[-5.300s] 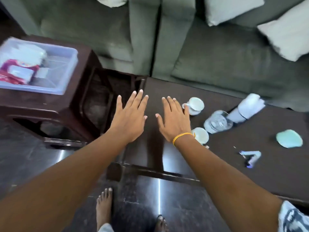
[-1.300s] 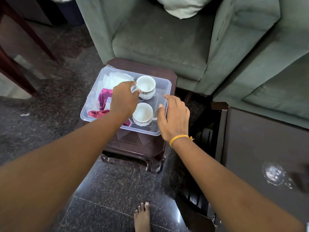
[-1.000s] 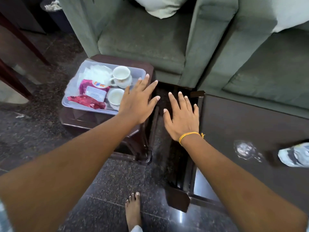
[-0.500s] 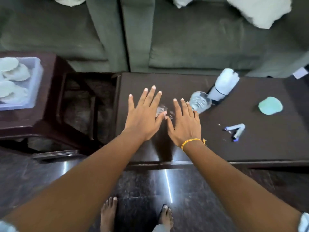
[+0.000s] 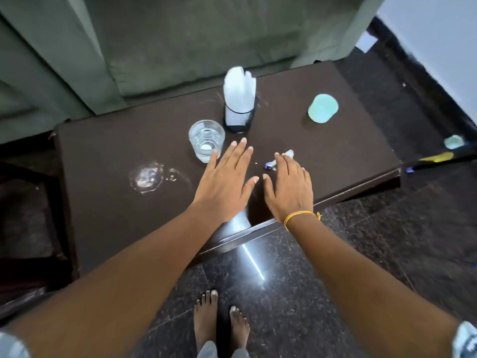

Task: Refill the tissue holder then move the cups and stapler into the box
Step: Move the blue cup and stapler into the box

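A: A person stands barefoot at a dark low table (image 5: 108,202), both arms reaching over its top. The left hand (image 5: 224,182) is spread flat, fingers straight, holding nothing; its fingertips lie just beside a clear drinking glass (image 5: 206,139).

B: And the right hand (image 5: 290,187)?

A: Also flat and empty, fingers straight, a yellow thread band (image 5: 300,215) at the wrist. Its fingertips cover part of the stapler (image 5: 280,158), a small white and blue one lying on the tabletop. Whether the fingers touch it cannot be told from this angle.

B: Where is the tissue holder (image 5: 238,118)?

A: Upright toward the far edge of the table, just behind the glass, with white tissues (image 5: 240,86) standing tall out of its dark base.

B: What else is on the table?

A: A pale green round object (image 5: 322,108) sits well to the right of the holder. A wet, ring-shaped smear (image 5: 148,177) marks the surface to the left of the hands. The box for the cups and stapler lies outside the view.

B: And around it?

A: A grey-green sofa (image 5: 180,42) stands behind the table, a polished dark stone floor (image 5: 296,293) in front, where the person's bare feet (image 5: 220,321) show.
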`<action>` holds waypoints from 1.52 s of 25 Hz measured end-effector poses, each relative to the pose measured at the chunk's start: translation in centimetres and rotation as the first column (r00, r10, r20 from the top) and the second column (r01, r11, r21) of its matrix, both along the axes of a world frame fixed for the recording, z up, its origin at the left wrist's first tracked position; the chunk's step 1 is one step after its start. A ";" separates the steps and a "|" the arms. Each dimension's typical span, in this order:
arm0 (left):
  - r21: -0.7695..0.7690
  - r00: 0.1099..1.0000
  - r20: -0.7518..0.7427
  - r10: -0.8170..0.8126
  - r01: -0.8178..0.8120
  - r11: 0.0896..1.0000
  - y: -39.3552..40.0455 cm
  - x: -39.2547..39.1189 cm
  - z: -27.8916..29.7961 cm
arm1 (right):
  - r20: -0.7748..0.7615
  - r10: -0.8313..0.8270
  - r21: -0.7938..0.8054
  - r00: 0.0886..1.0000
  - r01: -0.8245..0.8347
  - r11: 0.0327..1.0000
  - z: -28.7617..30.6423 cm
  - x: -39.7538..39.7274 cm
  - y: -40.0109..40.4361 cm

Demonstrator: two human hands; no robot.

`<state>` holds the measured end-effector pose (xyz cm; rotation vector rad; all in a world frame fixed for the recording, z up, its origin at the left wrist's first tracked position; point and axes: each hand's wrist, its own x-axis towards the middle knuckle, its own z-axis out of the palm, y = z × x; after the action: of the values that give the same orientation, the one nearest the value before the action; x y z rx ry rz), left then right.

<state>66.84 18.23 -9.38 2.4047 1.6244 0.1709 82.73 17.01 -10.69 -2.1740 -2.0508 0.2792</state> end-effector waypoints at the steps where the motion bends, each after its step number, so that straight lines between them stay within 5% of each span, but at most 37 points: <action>1: -0.007 1.000 0.006 -0.008 0.008 1.000 0.4 0.9 -0.4 | -0.016 -0.027 0.008 0.999 0.028 1.000 -0.1 1.0 0.3; 9: -0.160 0.993 0.110 0.038 -0.020 0.987 4.0 8.9 -3.6 | -0.123 -0.053 0.030 0.991 0.057 0.998 -1.8 9.0 4.9; 16: -0.322 0.950 0.012 0.311 -0.291 0.901 10.0 15.6 -6.5 | -0.168 -0.008 0.021 0.986 0.012 1.000 -4.0 14.4 12.1; 23: -0.354 0.947 -0.179 0.268 -0.316 0.880 14.2 17.7 -8.2 | -0.133 -0.074 0.035 0.988 0.079 0.996 -4.4 18.7 20.4; 26: -0.346 0.918 -0.188 0.349 -0.394 0.852 15.8 18.4 -8.3 | -0.123 -0.147 -0.094 0.982 0.135 0.986 -5.4 19.2 22.8; 29: -0.284 0.895 -0.196 0.400 -0.442 0.851 16.6 19.0 -8.6 | -0.138 -0.168 -0.220 0.976 0.135 0.966 -6.6 19.6 23.2; 34: -0.152 0.885 -0.247 0.396 -0.439 0.886 15.3 19.2 -9.1 | -0.162 -0.126 -0.166 0.979 0.099 0.981 -7.2 20.0 21.7; 38: -0.196 0.883 -0.224 0.413 -0.456 0.868 14.3 17.4 -8.8 | -0.164 -0.095 -0.173 0.982 0.066 0.983 -6.9 19.1 19.8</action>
<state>84.26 32.52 -18.16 1.8844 2.1154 -0.1640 101.79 36.79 -17.64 -2.2318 -1.9028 0.6261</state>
